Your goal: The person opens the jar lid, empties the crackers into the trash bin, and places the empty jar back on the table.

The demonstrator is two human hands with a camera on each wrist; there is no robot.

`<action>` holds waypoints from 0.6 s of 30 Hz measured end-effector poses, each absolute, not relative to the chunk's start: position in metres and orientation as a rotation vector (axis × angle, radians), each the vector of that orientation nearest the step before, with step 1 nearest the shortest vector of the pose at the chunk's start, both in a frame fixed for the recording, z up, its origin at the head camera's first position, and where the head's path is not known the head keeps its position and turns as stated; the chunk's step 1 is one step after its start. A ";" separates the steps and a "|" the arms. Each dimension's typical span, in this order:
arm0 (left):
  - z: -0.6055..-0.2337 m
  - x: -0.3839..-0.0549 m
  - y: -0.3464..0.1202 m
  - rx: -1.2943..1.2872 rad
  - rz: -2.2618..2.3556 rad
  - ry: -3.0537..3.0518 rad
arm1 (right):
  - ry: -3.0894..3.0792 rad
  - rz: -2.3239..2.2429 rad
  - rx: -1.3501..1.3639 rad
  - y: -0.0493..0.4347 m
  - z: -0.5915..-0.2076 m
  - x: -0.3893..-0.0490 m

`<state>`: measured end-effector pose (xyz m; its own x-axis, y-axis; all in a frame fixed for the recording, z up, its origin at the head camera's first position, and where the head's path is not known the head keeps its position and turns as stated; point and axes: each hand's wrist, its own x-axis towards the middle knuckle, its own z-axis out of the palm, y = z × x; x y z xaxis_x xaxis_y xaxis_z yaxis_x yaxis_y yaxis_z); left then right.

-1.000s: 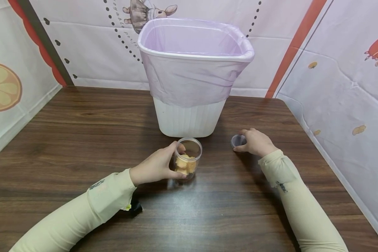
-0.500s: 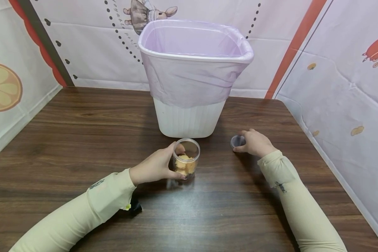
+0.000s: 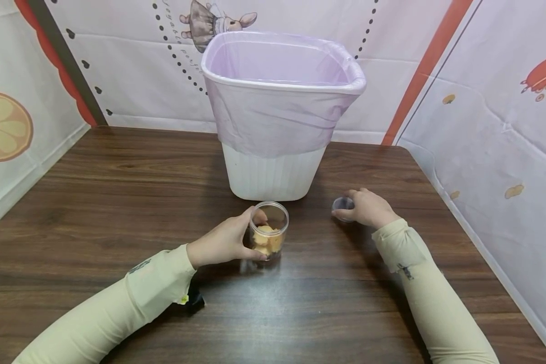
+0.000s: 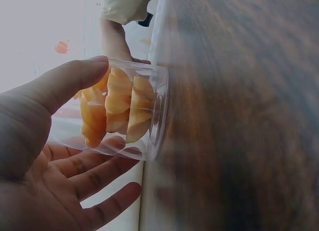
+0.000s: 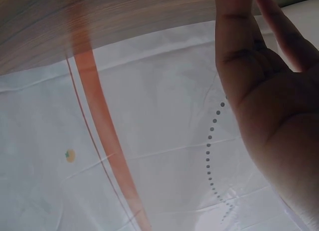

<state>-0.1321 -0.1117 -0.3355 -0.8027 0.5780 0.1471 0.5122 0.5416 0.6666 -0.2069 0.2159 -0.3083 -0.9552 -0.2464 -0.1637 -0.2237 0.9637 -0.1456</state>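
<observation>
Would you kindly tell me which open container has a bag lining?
The white bin, with its purple liner; the clear jar in the left hand has none.

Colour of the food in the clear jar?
Yellow-orange. The food shows best in the left wrist view.

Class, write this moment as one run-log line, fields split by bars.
left hand: grips open clear jar, yellow pieces inside | right hand: holds round lid | purple-lined white bin: behind jar

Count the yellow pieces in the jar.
3 distinguishable, stacked inside the jar: bottom piece, middle piece, top piece. More may be hidden.
</observation>
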 end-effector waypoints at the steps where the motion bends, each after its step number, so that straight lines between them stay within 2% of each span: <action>1: -0.335 -0.132 -0.112 0.946 1.114 2.675 | 2.932 -0.186 -0.352 0.216 -0.308 -0.207; 18: -0.339 -0.132 -0.112 0.963 1.116 2.677 | 2.964 -0.235 -0.387 0.218 -0.308 -0.208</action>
